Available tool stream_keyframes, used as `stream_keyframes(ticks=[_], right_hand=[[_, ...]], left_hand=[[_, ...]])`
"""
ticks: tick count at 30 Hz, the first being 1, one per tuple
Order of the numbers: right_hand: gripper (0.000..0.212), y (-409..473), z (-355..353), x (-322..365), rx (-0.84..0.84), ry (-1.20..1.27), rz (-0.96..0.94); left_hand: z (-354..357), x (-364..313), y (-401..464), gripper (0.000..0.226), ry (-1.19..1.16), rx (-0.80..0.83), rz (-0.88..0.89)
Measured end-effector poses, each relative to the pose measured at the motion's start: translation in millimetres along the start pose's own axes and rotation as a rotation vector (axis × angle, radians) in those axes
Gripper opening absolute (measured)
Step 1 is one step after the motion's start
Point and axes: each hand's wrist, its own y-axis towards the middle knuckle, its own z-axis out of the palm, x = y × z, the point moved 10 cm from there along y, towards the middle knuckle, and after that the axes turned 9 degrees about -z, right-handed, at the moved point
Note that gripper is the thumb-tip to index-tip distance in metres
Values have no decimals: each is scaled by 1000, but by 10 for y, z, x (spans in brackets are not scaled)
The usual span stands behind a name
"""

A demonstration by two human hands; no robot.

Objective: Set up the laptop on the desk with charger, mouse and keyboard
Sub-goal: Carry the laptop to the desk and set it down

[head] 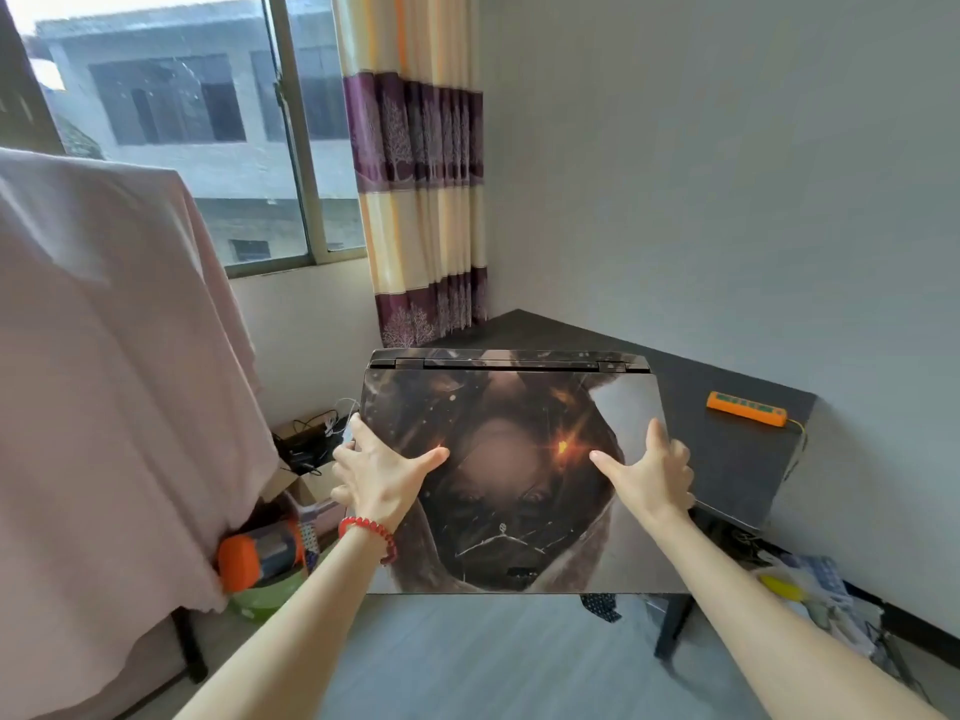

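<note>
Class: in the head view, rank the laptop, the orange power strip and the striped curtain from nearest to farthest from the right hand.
1. Laptop: closed, held in the right hand.
2. Orange power strip: on the desk, to the hand's right.
3. Striped curtain: by the window, far back left.

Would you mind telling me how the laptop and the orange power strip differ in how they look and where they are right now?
The laptop is closed, broad and flat, its lid covered in a dark printed picture; the power strip is narrow and plain orange. The laptop is held at its sides by the left hand and right hand; the power strip lies untouched on the dark desk, trailing a yellow cord. Both are over the desk.
</note>
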Motion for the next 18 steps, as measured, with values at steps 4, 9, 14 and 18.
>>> stream_keyframes(ticks=[4,9,14,18], right_hand=[[83,976,638,175,19,-11,31],[79,2150,1225,26,-2,-14,115],[80,3457,1783,-308,-28,-27,168],[79,4573,2188,-627,-10,-66,249]], left_hand=[[529,-283,1142,115,35,20,-8],[1438,-745,2255,113,47,80,0],[2622,-1185,3287,117,74,153,-30],[3627,-1654,4102,117,136,233,-54]])
